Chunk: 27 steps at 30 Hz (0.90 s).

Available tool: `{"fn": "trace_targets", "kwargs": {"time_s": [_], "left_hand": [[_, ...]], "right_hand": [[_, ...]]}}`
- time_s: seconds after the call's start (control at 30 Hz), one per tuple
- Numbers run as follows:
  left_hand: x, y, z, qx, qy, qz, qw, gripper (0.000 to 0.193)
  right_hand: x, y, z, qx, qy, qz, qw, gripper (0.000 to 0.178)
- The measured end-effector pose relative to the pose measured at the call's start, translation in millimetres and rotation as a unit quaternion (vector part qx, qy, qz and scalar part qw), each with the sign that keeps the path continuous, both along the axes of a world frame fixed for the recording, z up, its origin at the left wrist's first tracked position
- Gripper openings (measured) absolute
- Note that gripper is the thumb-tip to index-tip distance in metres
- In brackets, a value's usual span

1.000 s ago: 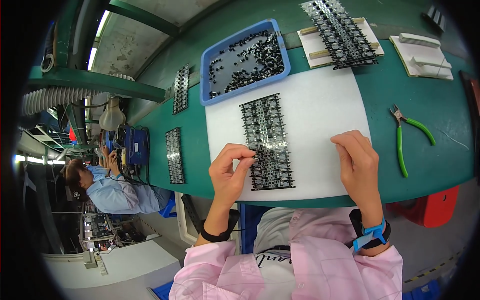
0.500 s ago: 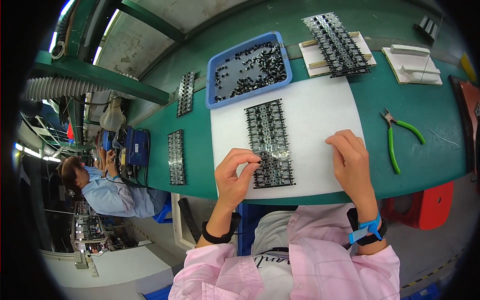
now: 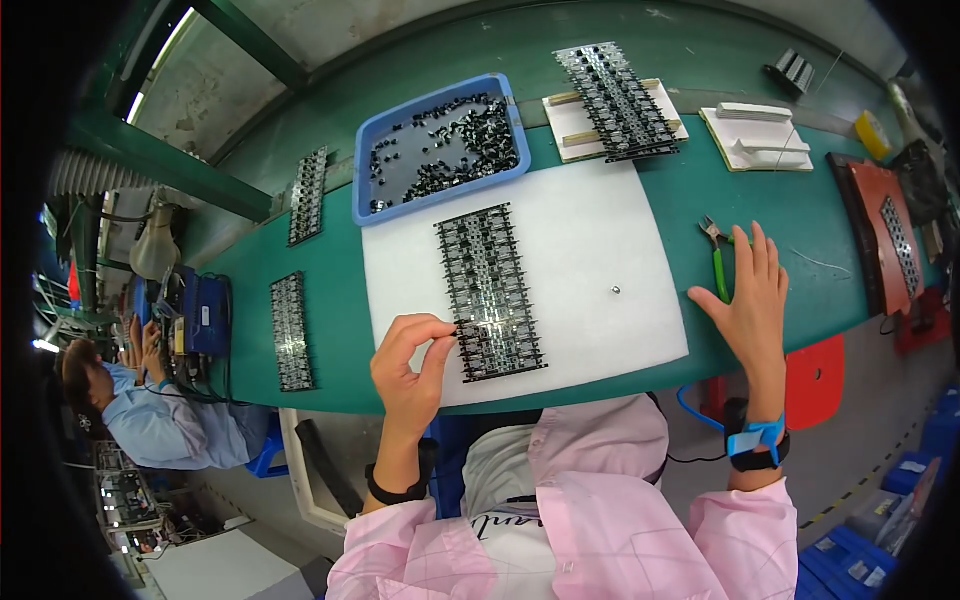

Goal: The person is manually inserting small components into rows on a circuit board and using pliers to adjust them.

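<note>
A long panel of circuit boards (image 3: 490,290) lies on the white sheet (image 3: 590,230) in front of me. Thumb and forefinger of my left hand (image 3: 408,375) are pinched together at the panel's lower left edge, closed on it. To the right, my right hand (image 3: 752,295) is open, fingers spread, holding nothing. It hovers at the green-handled cutters (image 3: 718,268), partly covering them; their jaws point away from me. Between the panel and the right hand, a small shiny part (image 3: 616,290) rests on the sheet.
Behind the panel stands a blue tray (image 3: 358,190) of small black parts. Another board panel (image 3: 615,100) sits on a white stand at the back. More panels (image 3: 291,335) lie left. A white foam block (image 3: 757,140) is back right; a co-worker (image 3: 150,400) sits far left.
My right hand has moved right from above the sheet to the cutters and its fingers have spread. A small part now shows on the sheet. My left hand stays pinched at the panel's edge.
</note>
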<state>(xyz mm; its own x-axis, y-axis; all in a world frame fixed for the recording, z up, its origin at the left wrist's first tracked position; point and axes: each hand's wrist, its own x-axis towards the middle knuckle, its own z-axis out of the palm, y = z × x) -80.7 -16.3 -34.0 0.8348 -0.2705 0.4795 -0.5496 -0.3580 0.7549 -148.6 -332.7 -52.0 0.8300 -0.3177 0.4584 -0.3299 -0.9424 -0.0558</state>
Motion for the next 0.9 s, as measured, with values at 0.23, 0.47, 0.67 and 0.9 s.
{"fn": "trace_targets", "kwargs": {"time_s": [0.23, 0.47, 0.67, 0.9], "left_hand": [[-5.3, -1.2, 1.9, -0.052, -0.011, -0.004, 0.999, 0.010], [-21.3, -9.8, 0.1, -0.235, 0.194, -0.066, 0.950, 0.008], [-23.1, -18.0, -4.6, -0.248, 0.200, -0.086, 0.944, 0.007], [-25.2, -18.2, -6.7, -0.229, 0.168, -0.103, 0.953, 0.010]], "right_hand": [[-1.6, -31.5, 4.2, 0.049, 0.048, 0.072, 0.995, 0.041], [-14.4, 57.3, 50.1, 0.640, 0.058, 0.229, 0.731, 0.036], [-16.2, 127.4, 26.8, 0.818, 0.202, 0.256, 0.474, 0.040], [-14.7, 133.8, 21.0, 0.828, 0.257, 0.254, 0.429, 0.039]]}}
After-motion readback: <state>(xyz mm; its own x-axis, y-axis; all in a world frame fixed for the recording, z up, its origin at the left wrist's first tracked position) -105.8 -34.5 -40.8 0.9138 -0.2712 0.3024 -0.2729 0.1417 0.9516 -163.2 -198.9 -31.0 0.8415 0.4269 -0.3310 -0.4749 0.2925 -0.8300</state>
